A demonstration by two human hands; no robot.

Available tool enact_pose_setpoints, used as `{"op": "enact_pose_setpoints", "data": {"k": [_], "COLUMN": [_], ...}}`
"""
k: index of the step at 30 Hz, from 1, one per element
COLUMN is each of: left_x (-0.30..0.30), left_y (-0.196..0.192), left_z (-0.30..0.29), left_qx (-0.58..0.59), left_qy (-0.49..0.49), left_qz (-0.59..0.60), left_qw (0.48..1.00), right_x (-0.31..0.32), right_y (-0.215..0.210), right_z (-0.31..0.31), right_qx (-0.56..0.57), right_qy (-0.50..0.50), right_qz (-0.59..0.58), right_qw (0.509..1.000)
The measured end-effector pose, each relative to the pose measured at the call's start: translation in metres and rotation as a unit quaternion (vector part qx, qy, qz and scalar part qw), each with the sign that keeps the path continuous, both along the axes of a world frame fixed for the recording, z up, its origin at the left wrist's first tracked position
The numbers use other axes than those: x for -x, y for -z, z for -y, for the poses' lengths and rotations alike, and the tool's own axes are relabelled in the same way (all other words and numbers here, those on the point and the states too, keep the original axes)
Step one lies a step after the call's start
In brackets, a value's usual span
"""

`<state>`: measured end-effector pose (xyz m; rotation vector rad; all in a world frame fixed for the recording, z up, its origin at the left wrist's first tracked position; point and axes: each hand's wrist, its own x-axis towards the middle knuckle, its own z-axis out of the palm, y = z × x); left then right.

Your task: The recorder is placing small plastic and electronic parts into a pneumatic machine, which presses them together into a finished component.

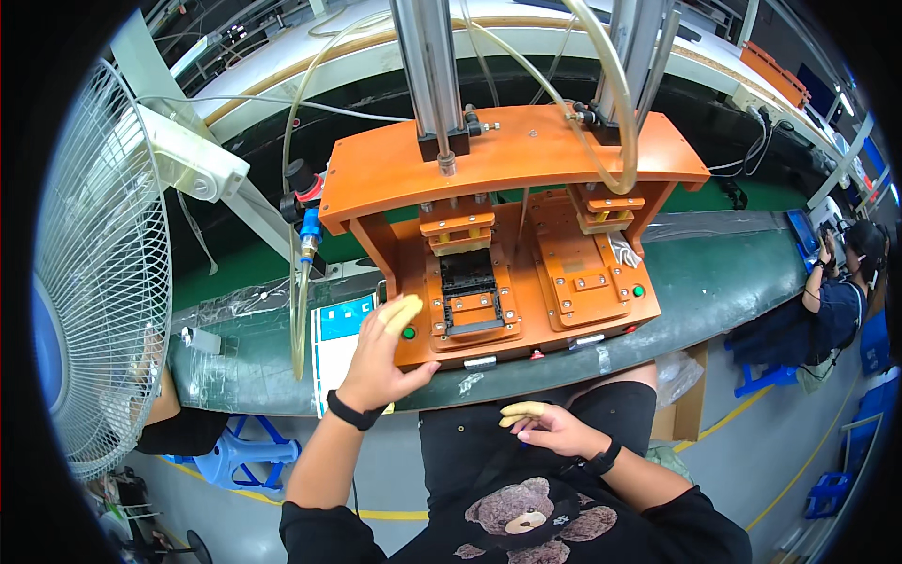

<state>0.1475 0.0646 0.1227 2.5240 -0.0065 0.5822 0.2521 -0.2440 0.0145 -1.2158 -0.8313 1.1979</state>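
Note:
My left hand is held beside the left front of an orange twin press, near a green button. Its fingers are stretched out, some with yellowish finger cots, the thumb is apart, and nothing is in it. Contact with the button cannot be made out. Over my lap, my right hand has its fingers loosely extended, also with finger cots, and holds nothing visible. A black rectangular frame part lies in the press's left fixture. The right fixture shows its bare orange plate and a second green button.
A large fan stands at the left, near a blue stool. A clear hose hangs beside a printed sheet on the green bench. One person sits at the far right; another's arm shows behind the fan.

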Motion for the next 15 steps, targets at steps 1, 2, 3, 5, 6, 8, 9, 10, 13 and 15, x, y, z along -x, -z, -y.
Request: {"op": "enact_pose_setpoints", "data": {"k": [1,2,3,5,6,8,9,10,13,15], "left_x": [0.009,0.017,0.022,0.026,0.028,0.031,0.032,0.036,0.062,0.076], "left_y": [0.01,0.017,0.021,0.027,0.028,0.023,0.021,0.022,0.043,0.058], "left_z": [-0.001,-0.002,0.002,0.01,0.014,0.018,0.018,0.017,0.017,0.021], "left_qx": [-0.044,-0.087,-0.104,-0.12,-0.137,-0.123,-0.087,-0.052,-0.056,-0.059], "left_qy": [-0.019,-0.038,-0.055,-0.063,-0.065,-0.075,-0.088,-0.101,-0.197,-0.283], "left_qz": [0.004,0.007,-0.006,-0.023,-0.038,-0.058,-0.048,-0.038,-0.037,-0.065], "left_qw": [0.999,0.995,0.993,0.991,0.988,0.988,0.991,0.993,0.978,0.955], "right_x": [-0.001,-0.001,-0.003,-0.003,-0.002,-0.001,0.0,0.001,0.004,0.005], "right_y": [0.002,0.004,0.006,0.009,0.009,0.006,0.003,-0.001,-0.005,-0.001], "right_z": [0.001,0.001,0.001,-0.003,-0.007,-0.016,-0.021,-0.025,-0.03,-0.03], "right_qx": [0.006,0.008,0.016,0.022,0.024,0.028,0.03,0.026,0.019,0.017], "right_qy": [0.006,0.002,0.005,0.004,-0.002,-0.021,-0.029,-0.036,-0.044,-0.044], "right_qz": [0.001,-0.001,-0.004,0.002,0.0,0.03,0.027,0.035,0.056,0.069], "right_qw": [1.0,1.0,1.0,1.0,1.0,0.999,0.999,0.998,0.997,0.997]}}
